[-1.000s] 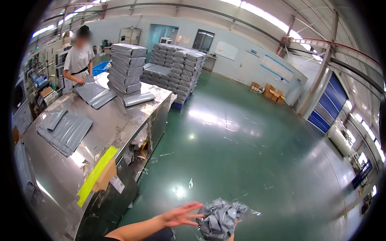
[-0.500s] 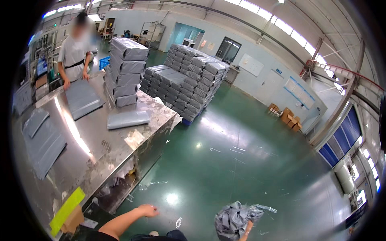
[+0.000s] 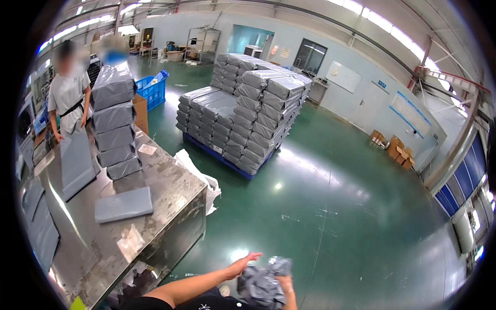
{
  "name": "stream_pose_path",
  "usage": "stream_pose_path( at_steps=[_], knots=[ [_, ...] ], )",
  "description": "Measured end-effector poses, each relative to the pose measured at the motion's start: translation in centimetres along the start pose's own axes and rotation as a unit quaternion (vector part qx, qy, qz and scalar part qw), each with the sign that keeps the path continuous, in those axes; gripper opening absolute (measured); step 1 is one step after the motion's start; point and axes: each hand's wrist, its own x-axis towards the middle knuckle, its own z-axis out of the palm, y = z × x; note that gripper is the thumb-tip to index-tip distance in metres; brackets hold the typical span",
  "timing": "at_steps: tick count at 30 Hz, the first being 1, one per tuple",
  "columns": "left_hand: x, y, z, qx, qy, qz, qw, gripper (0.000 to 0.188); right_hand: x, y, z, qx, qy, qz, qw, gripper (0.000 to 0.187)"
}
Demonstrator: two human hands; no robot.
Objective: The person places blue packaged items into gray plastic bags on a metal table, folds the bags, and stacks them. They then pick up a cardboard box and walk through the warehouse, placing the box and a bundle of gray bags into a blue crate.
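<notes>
A crumpled wad of grey plastic sheeting [image 3: 258,289] is in front of my body at the lower edge. My right hand [image 3: 285,284] grips it from its right side. My left hand [image 3: 244,265] reaches over the wad's upper left with fingers stretched out; whether it touches the plastic I cannot tell. Left of me, a metal-topped table [image 3: 170,186] bears a flat grey package [image 3: 124,204] near its middle. Behind that package rises a stack of grey wrapped bundles [image 3: 117,139].
A co-worker [image 3: 70,101] stands across the table by flat grey bags [image 3: 76,160]. More grey bags [image 3: 41,227] lie at the table's left. Ahead, a blue pallet [image 3: 227,164] carries many wrapped bundles [image 3: 243,111]. White sheeting [image 3: 209,188] hangs off the table corner. A blue crate [image 3: 152,93] stands behind.
The wad has come left toward my body in my right hand. My left hand has moved right to it, and its fingers have stretched out. My view has shifted forward along the table.
</notes>
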Motion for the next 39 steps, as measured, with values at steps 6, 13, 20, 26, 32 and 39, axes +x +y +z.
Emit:
stream_pose_path(
  at_steps=[6,13,20,26,32,39],
  knots=[
    [14.7,6.4,-14.2,-0.137,0.078,0.083,0.984,0.073,24.1,-10.1,11.5,-0.059,-0.242,0.03,0.968,0.041],
    [38.2,11.2,-31.9,-0.073,0.202,0.228,0.95,0.055,51.6,-16.9,19.2,-0.214,-0.273,-0.037,0.937,0.029],
    [50.8,26.8,-42.4,0.007,0.105,0.219,0.97,0.054,75.2,-23.9,18.3,-0.123,-0.235,0.007,0.964,0.044],
    [57.7,28.5,-60.2,0.278,0.202,0.068,0.937,0.063,97.5,-29.0,23.7,-0.066,-0.205,-0.037,0.976,0.048],
    [65.1,27.5,-78.5,0.531,0.312,-0.212,0.759,0.066,120.0,-31.8,40.2,-0.084,-0.33,0.032,0.94,0.053],
    [61.9,27.5,-89.0,0.386,0.451,-0.234,0.77,0.047,118.8,-31.5,72.4,-0.341,-0.768,0.011,0.542,0.053]
  ],
)
